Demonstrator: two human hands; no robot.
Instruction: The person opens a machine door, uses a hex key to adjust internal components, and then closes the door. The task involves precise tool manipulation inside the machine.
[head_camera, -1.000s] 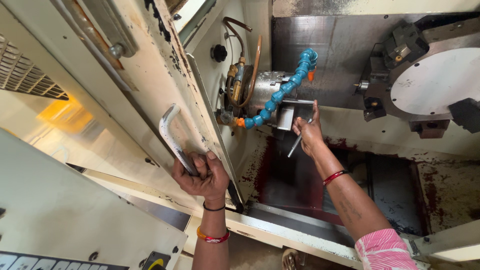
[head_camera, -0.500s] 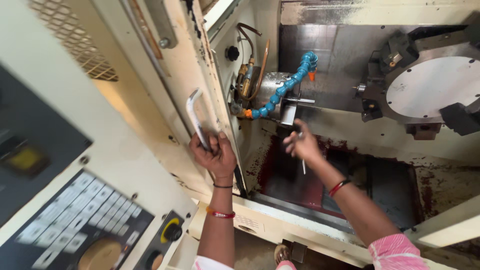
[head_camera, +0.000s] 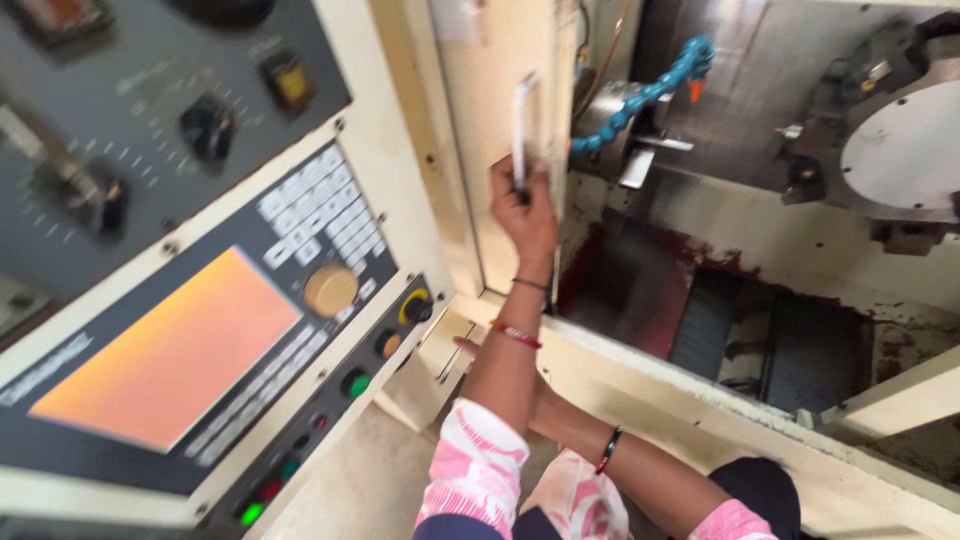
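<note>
Gripping the white door handle (head_camera: 522, 130), left hand (head_camera: 525, 205) closed; right hand mostly hidden, grip unclear.

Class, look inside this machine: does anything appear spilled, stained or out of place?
Yes. Dark red staining spreads over the cream inner wall and floor below the blue segmented hose, like splashed fluid residue. Nothing else stands out.

Right hand (head_camera: 470, 347) out of the machine
</note>
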